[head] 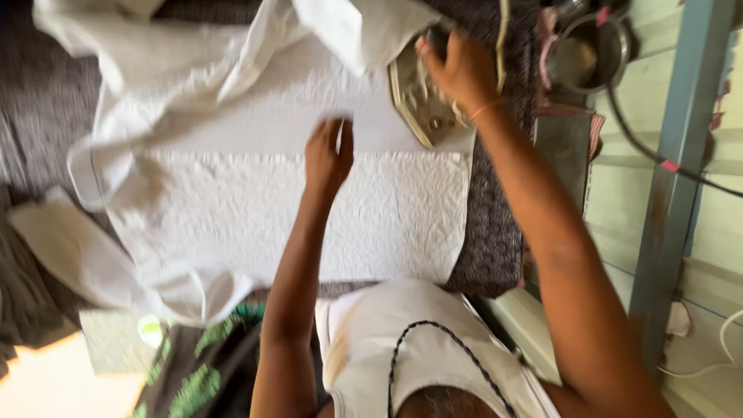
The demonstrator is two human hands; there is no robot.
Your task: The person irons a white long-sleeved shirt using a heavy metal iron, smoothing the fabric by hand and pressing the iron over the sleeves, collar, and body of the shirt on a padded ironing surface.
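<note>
- At the far left, the loose upper part of a white garment (193, 70) lies bunched on the dark grey padded surface (495, 232); a sleeve trails off toward the near left. A slack fold like this could slide back over the smoothed part.
- Left of centre, the garment's textured panel is spread flat, reaching from the near left edge across to the middle.
- In the middle, the left hand (328, 159) rests palm down on the cloth, its fingers (344, 143) pressed together and holding nothing, only flattening the fabric.
- This hand lies near the iron, so a swing toward it could burn the knuckles.
- Right of centre, at the far edge, the right hand (463, 71) closes its fingers round the handle of a heavy metal iron (418, 101), which is tipped up with its soleplate showing, partly over the cloth.
- Held tilted, the iron could slip or scorch the cloth.
- At the far right, a steel pot (588, 50) stands beside a black cable (658, 159) that could snag.
</note>
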